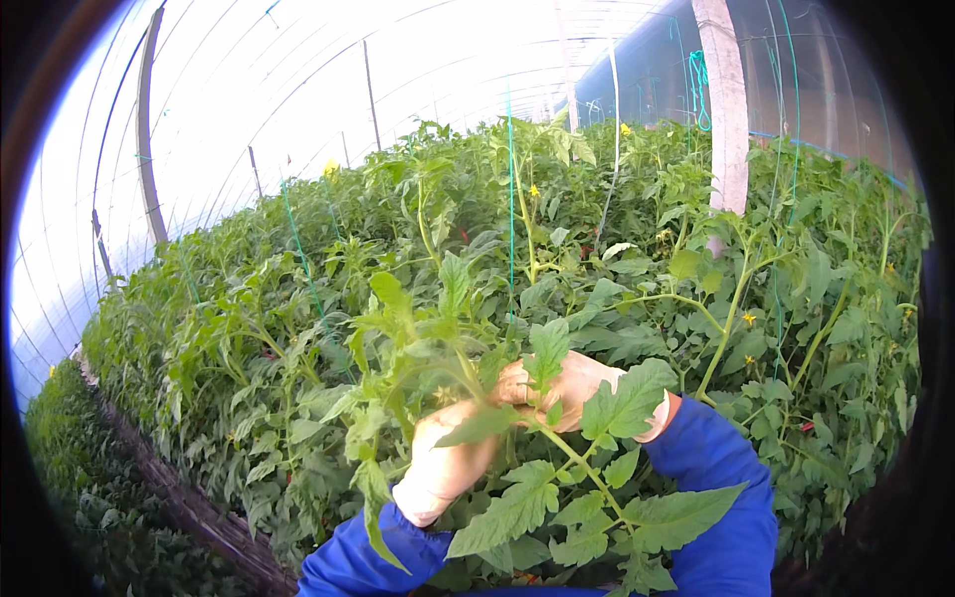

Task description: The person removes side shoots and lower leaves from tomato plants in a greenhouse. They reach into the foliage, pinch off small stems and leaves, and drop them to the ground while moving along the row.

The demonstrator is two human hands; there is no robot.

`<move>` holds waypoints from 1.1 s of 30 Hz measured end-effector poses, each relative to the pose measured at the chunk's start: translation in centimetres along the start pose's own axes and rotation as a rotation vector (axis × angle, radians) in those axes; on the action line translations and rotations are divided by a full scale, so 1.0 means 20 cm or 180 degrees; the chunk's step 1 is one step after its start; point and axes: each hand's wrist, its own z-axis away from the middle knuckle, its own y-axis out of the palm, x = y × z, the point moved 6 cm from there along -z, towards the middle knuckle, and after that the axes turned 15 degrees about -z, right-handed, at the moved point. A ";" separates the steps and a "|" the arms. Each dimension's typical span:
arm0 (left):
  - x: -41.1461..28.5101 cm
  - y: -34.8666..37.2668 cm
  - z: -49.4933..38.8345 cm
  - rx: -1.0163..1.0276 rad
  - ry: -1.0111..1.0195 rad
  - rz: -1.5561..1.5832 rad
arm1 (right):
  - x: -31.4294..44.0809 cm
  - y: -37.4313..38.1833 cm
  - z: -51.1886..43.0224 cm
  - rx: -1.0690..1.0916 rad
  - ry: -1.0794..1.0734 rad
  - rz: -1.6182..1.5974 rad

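Observation:
My left hand point(453, 450) and my right hand point(571, 384) meet in front of me, curled around the stem of a tomato plant point(468, 373). Both seem to wear thin pale gloves below blue sleeves. A blurred leaf crosses my left hand, and leaves hide parts of the right, so the fingertips are not clear. The plant's leafy top leans to the left above my hands. From beside them a leaf stalk point(586, 466) with broad toothed leaflets hangs toward me, over my right sleeve. Green twine point(511, 224) drops from above to just over my right hand.
Dense tomato plants point(224, 418) with some yellow flowers point(748, 319) surround me under a film-covered greenhouse. A pale post point(725, 112) rises at the right, a darker post point(149, 127) at the left. More twine point(302, 254) hangs among the plants. A narrow furrow point(194, 515) runs at lower left.

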 end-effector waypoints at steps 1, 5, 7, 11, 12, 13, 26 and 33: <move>0.00 0.00 0.00 -0.0079 0.0089 -0.0064 | -0.01 0.01 0.02 -0.0111 -0.0081 0.0063; 0.04 0.03 0.01 0.0088 0.0013 -0.0300 | -0.10 0.06 0.08 -0.0072 0.0062 0.0237; 0.05 0.05 0.02 0.0205 -0.0071 -0.0331 | -0.15 0.09 0.10 0.0216 0.0297 0.0585; 0.03 0.05 0.01 0.0029 0.0157 -0.0422 | -0.11 0.06 0.10 0.0162 0.0165 0.1076; 0.03 0.04 0.00 -0.0041 0.0170 -0.0371 | -0.08 0.03 0.09 -0.0051 -0.0025 0.1264; 0.02 0.04 0.00 -0.0057 0.0167 -0.0274 | -0.08 0.03 0.08 0.0111 0.0221 0.1260; 0.03 0.04 0.00 0.0268 0.0234 -0.0709 | 0.07 -0.15 -0.14 -0.0054 0.0291 0.1679; 0.02 0.02 -0.03 0.0216 -0.0021 -0.0341 | 0.13 -0.10 -0.09 -0.0703 0.0339 0.2036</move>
